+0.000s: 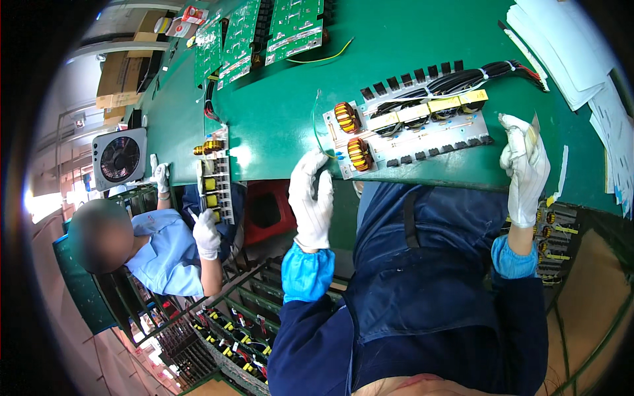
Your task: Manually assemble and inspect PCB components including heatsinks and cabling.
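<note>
In front of me a circuit board [422, 138] lies on the green table, slightly tilted. Two copper-wound coils [359, 154] sit at its left end, yellow labels [444, 104] cover round dark parts along its middle, and a tied bundle of black cables [456, 80] runs over its far side. My left hand [310, 201], in a white glove, is by the board's near left corner, thumb apart from the fingers. A thin green wire [317, 125] curves up from that corner. Right of the board, my gloved right hand [526, 168] is closed around a small pale, thin piece, mostly hidden.
Several green circuit boards [239, 43] stand at the far left, near a yellow-green wire [333, 56]. Paper sheets [568, 56] cover the right side. A co-worker [168, 251] handles another board [214, 181] at left, near a fan [119, 157] and a red stool [267, 211].
</note>
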A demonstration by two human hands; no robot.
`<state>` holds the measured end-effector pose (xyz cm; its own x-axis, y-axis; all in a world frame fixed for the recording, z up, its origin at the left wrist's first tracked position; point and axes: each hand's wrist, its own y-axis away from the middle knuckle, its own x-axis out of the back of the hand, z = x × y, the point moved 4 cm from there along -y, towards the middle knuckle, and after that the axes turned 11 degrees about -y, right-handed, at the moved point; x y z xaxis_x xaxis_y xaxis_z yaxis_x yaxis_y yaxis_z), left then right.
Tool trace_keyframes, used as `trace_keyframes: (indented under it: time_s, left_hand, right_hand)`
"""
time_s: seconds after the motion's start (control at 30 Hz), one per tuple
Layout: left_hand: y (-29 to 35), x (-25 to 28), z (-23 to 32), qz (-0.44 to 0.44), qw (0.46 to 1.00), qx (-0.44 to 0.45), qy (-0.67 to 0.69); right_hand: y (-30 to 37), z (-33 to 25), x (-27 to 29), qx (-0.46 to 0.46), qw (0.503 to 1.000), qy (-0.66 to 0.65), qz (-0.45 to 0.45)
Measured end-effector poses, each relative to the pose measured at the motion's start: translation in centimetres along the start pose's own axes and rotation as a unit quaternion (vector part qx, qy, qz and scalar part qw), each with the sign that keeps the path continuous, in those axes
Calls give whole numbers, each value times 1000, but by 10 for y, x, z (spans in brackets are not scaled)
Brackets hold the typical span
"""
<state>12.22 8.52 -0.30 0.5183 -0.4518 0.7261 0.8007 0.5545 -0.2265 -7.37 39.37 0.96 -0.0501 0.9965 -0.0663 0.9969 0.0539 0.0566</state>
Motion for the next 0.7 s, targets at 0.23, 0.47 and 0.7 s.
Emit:
trace_keyframes:
  time_s: [0.23, 0.47, 0.7]
  left_hand:
    - [23, -28, 57, 130, 945, -269, -137]
    - [2, -29, 60, 153, 927, -249, -234]
    - [-3, -30, 20, 116, 929, -241, -255]
  right_hand:
    - [-2, 6, 11, 101, 985, 87, -113]
    - [-6, 0, 7, 259, 906, 291, -168]
    - [-32, -14, -4, -17, 995, 76, -68]
